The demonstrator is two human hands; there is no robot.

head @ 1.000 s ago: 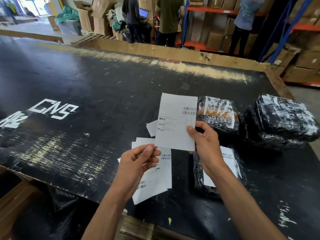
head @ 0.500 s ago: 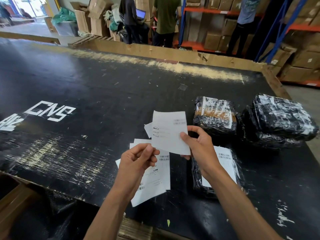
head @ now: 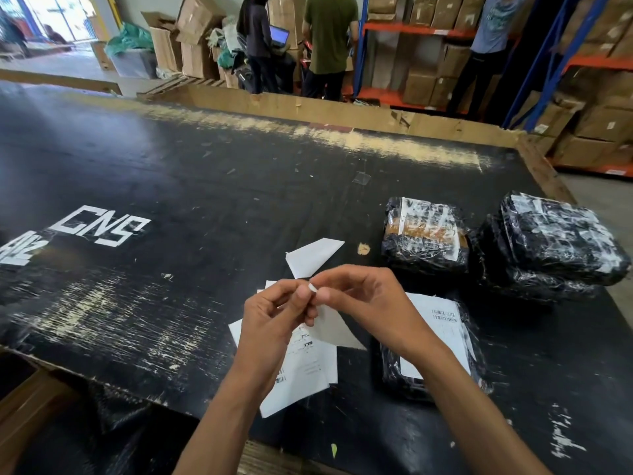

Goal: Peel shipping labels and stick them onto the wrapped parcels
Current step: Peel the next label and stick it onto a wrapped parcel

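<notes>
A white shipping label (head: pixel 313 257) is held tilted above the black table, and my left hand (head: pixel 274 320) and my right hand (head: pixel 366 303) both pinch it at one corner, fingertips almost touching. Under my hands lies a loose pile of other labels (head: pixel 301 375). Just right of them lies a black wrapped parcel (head: pixel 435 385) with a white label (head: pixel 445 323) on its top, partly hidden by my right forearm. Two more black wrapped parcels sit farther back: one (head: pixel 424 234) with brown tape, another (head: pixel 555 238) at the right, stacked on a further bundle.
The black table (head: pixel 171 186) bears white "CNS" lettering at the left and has a wooden rim at the far and right edges. Beyond it stand three people, cardboard boxes and orange-blue shelving (head: pixel 411 29). A small tape scrap (head: pixel 363 248) lies near the parcels.
The label was held upright in my right hand; it has since been lowered and turned, and my left hand has come up so both hands pinch its corner.
</notes>
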